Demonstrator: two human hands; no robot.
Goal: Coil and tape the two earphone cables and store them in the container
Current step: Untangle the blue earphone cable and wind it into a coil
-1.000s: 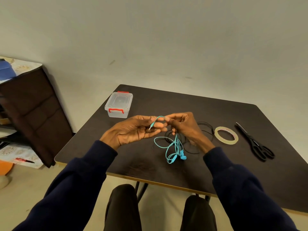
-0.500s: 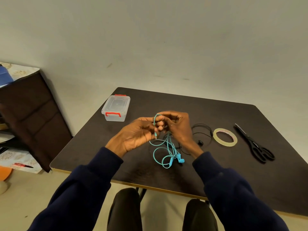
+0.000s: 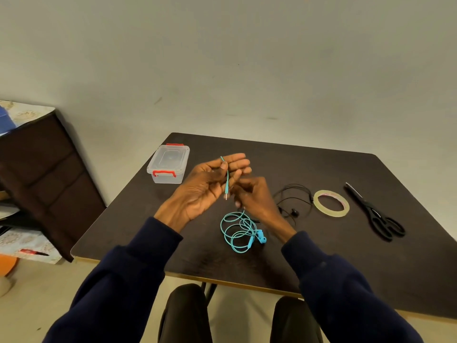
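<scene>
My left hand [image 3: 210, 184] is raised palm up, fingers straight, with the plug end of the teal earphone cable [image 3: 238, 231] pinned under its thumb; the plug hangs down over the palm. My right hand [image 3: 254, 196] is just right of it, fingers curled on the same cable below the plug. The rest of the teal cable lies in loose loops on the dark table [image 3: 321, 256], earbuds at the right of the loops. The black earphone cable [image 3: 294, 201] lies loose behind my right hand. A clear lidded container [image 3: 169, 163] with red latches stands at the far left of the table.
A roll of clear tape [image 3: 331, 203] lies right of the black cable, black scissors [image 3: 378, 215] further right. A dark cabinet [image 3: 42, 174] stands on the left beyond the table. My knees show under the front edge.
My left hand has opened out flat and risen, with the plug end now draped across its palm. The teal loops have dropped onto the table. My right hand has slid lower.
</scene>
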